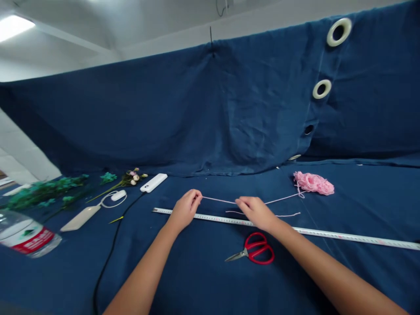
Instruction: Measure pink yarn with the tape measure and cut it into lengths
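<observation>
Pink yarn [218, 200] stretches between my two hands, just above the far edge of a measuring tape [223, 220]. My left hand [187, 206] pinches its end near the tape's left part. Closed around the same strand is my right hand [256, 211], and from there the strand runs on to a loose pink yarn bundle [314, 183]. A separate cut piece of yarn [288, 215] lies on the cloth, partly hidden behind my right hand. Red-handled scissors [254, 251] rest nearer to me, below the tape, their blades pointing left.
To the left lie a plastic bottle [29, 236], green artificial foliage [42, 194], small artificial flowers [133, 177], a white tag-like piece [82, 218] and a white power bank [154, 183] with a black cable [113, 249]. Blue cloth [183, 280] covers the table; a blue curtain [164, 109] hangs behind.
</observation>
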Available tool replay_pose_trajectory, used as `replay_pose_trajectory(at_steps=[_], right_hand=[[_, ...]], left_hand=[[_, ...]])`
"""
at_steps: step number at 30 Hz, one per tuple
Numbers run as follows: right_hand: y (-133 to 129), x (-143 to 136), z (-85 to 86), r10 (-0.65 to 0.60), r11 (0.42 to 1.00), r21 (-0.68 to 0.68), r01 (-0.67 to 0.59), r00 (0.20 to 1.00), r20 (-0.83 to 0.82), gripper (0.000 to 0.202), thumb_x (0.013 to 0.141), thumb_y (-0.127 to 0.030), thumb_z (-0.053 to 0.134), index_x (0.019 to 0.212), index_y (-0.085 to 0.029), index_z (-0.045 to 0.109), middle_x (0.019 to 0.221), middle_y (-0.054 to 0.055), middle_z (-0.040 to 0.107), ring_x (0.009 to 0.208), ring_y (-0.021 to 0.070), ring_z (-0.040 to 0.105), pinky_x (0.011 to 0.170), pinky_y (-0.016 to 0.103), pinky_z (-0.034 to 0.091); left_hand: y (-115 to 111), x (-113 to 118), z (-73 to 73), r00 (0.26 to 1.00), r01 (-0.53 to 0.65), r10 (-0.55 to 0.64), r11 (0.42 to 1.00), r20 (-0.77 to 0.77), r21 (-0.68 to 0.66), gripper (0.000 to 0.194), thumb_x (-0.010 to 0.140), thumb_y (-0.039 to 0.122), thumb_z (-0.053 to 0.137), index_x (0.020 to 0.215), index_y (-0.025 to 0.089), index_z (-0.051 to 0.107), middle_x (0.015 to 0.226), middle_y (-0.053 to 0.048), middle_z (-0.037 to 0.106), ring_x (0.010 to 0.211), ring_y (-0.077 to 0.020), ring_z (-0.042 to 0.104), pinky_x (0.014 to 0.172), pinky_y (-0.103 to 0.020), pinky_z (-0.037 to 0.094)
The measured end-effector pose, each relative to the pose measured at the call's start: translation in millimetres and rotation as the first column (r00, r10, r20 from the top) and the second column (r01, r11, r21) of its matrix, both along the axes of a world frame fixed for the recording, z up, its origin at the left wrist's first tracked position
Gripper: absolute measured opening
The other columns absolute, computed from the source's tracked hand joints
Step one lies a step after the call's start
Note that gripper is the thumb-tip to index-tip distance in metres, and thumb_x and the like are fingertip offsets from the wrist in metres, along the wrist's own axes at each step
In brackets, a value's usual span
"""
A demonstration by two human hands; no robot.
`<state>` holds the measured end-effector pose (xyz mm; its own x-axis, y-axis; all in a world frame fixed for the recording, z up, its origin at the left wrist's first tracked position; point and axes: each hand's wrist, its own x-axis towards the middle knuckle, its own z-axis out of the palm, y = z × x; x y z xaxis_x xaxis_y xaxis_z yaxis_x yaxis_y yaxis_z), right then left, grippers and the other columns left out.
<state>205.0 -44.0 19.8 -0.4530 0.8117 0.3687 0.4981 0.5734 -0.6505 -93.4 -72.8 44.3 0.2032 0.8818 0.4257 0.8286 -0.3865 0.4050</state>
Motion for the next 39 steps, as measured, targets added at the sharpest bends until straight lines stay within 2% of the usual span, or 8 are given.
replay_pose_trajectory(at_steps=[8,12,16,22,27,32,36,39], right_hand=[[-13,124,-5.9,-0.235,0.971,0.084,0.225,0.962,0.142,0.047,0.103,-0.058,0.043,0.07,-0.025,0.043,0.059,-0.001,0.054,0.056,0.0181,0.051,0.058,0.031,0.034],[-18,154,-13.9,-0.316,0.948,0.093,0.303,0.931,0.184,0.047,0.102,-0.06,0.042,0.07,-0.026,0.045,0.059,0.0,0.055,0.054,0.0191,0.05,0.058,0.033,0.035],[-16,156,-17.0,-0.298,0.95,0.158,0.271,0.935,0.191,0.043,0.102,-0.058,0.041,0.073,-0.027,0.051,0.065,0.003,0.061,0.062,0.0229,0.056,0.065,0.037,0.039],[-7,159,-22.9,-0.319,0.934,0.233,0.271,0.925,0.204,0.042,0.103,-0.054,0.042,0.075,-0.026,0.055,0.07,0.005,0.065,0.071,0.0243,0.058,0.078,0.039,0.041],[11,186,-15.9,-0.373,0.922,0.215,0.323,0.89,0.261,0.053,0.105,-0.054,0.038,0.062,-0.023,0.046,0.058,0.002,0.058,0.059,0.0197,0.054,0.068,0.033,0.037],[46,261,14.4,-0.321,0.944,0.095,0.315,0.821,0.471,0.054,0.103,-0.052,0.035,0.068,-0.023,0.064,0.069,0.006,0.07,0.066,0.0215,0.062,0.066,0.032,0.038],[73,327,50.3,-0.347,0.92,0.051,0.389,0.747,0.568,0.035,0.079,-0.044,0.074,0.054,-0.022,0.063,0.058,0.006,0.067,0.062,0.023,0.063,0.065,0.032,0.039],[92,361,84.3,-0.448,0.86,0.068,0.506,0.684,0.575,0.037,0.075,-0.032,0.08,0.047,-0.021,0.058,0.052,0.006,0.064,0.063,0.0236,0.066,0.068,0.033,0.041]], left_hand=[[-5,-143,-4.5,0.946,-0.296,0.305,0.951,-0.113,0.088,0.036,0.101,0.049,0.045,0.098,0.02,0.067,0.105,-0.008,0.068,0.101,-0.0259,0.058,0.099,-0.039,0.042],[-15,-182,-18.7,0.93,-0.362,0.359,0.932,-0.072,-0.024,0.046,0.095,0.06,0.049,0.098,0.019,0.071,0.1,-0.008,0.069,0.097,-0.0246,0.061,0.093,-0.036,0.047],[-17,-189,-26.5,0.926,-0.378,0.374,0.923,-0.056,-0.078,0.055,0.091,0.068,0.05,0.098,0.019,0.073,0.098,-0.008,0.07,0.096,-0.0242,0.064,0.088,-0.034,0.05],[-13,-192,-22.8,0.92,-0.392,0.39,0.911,-0.044,-0.129,0.065,0.083,0.079,0.05,0.093,0.02,0.074,0.102,-0.009,0.074,0.098,-0.0264,0.066,0.091,-0.035,0.05],[-2,-203,-26.1,0.913,-0.407,0.399,0.895,-0.081,-0.182,0.064,0.082,0.083,0.048,0.096,0.025,0.072,0.105,-0.004,0.077,0.107,-0.0272,0.064,0.097,-0.033,0.047],[4,-207,-27.4,0.898,-0.44,0.431,0.88,-0.09,-0.176,0.062,0.081,0.083,0.047,0.094,0.027,0.072,0.108,-0.004,0.077,0.102,-0.0278,0.065,0.088,-0.033,0.049],[4,-205,-22.7,0.89,-0.457,0.45,0.874,-0.08,-0.166,0.058,0.078,0.084,0.047,0.088,0.033,0.071,0.101,0.003,0.078,0.098,-0.0277,0.067,0.089,-0.035,0.05],[7,-208,-23.7,0.88,-0.475,0.467,0.863,-0.085,-0.173,0.057,0.079,0.084,0.042,0.087,0.034,0.07,0.098,0.008,0.079,0.097,-0.0278,0.068,0.09,-0.038,0.052]])
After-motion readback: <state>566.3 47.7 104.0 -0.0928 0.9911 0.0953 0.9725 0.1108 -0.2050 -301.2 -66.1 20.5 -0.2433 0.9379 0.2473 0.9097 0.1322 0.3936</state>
